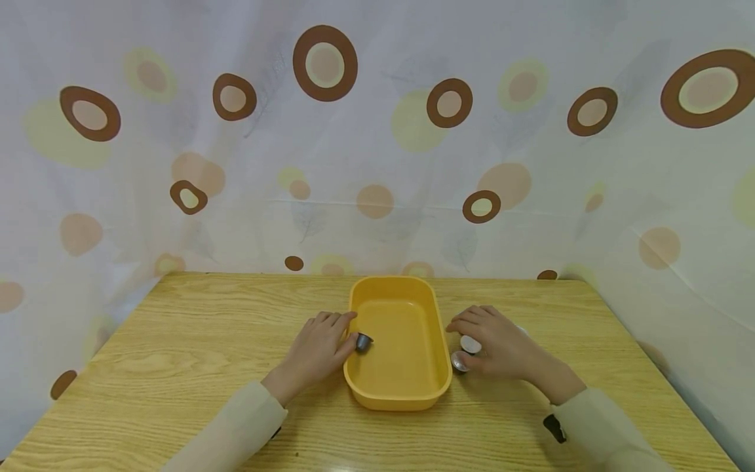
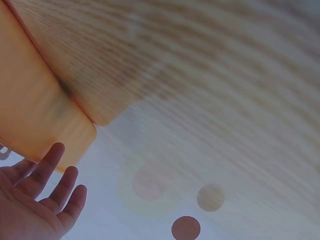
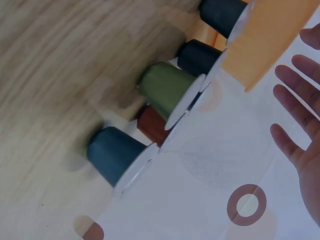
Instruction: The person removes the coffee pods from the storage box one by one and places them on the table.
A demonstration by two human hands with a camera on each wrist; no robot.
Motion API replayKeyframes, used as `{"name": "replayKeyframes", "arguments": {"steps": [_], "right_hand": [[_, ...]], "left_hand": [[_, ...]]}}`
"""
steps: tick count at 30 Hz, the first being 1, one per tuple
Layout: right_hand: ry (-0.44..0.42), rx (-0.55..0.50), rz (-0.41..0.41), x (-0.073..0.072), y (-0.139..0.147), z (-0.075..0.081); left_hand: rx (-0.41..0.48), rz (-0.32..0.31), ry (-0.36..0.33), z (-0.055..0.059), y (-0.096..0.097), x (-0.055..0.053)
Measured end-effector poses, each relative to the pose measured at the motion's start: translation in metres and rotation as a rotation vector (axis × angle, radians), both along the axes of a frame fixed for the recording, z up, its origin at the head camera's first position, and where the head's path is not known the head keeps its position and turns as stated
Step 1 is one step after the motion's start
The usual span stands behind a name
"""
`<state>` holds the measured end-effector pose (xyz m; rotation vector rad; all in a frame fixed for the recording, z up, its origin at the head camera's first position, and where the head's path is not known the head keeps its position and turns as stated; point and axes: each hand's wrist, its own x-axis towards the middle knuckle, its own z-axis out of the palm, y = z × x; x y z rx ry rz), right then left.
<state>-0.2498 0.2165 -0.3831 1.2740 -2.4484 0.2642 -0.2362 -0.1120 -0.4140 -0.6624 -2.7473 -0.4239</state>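
Observation:
A small dark coffee capsule [image 1: 364,342] shows inside the left wall of the yellow tray [image 1: 392,402], just beyond my left thumb tip. My left hand [image 1: 318,347] is at the tray's left rim, with thumb and index finger apart; its other fingers [image 2: 70,175] are spread in the left wrist view. Over a group of capsules right of the tray is my right hand [image 1: 495,341], fingers loosely bent and spread. Silvery lids show beneath it, one white lid [image 1: 470,345] among them. The right wrist view shows a teal capsule [image 3: 117,152], a green capsule [image 3: 165,90], a brown capsule [image 3: 151,125] and dark ones.
The wooden table [image 1: 177,354] extends on both sides of the tray. Behind it hangs a pale curtain [image 1: 377,151] patterned with brown rings and dots, which also runs along both sides.

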Motion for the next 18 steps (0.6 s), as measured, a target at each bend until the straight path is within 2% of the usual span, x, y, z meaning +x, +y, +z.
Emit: {"name": "replayKeyframes", "arguments": {"steps": [10, 18], "right_hand": [[0.04, -0.003, 0.036, -0.008, -0.018, 0.005], [-0.022, 0.038, 0.028, -0.011, -0.036, 0.003]], "left_hand": [[-0.01, 0.003, 0.005, -0.001, 0.0, -0.001], [-0.014, 0.003, 0.015, -0.001, 0.001, -0.001]]}}
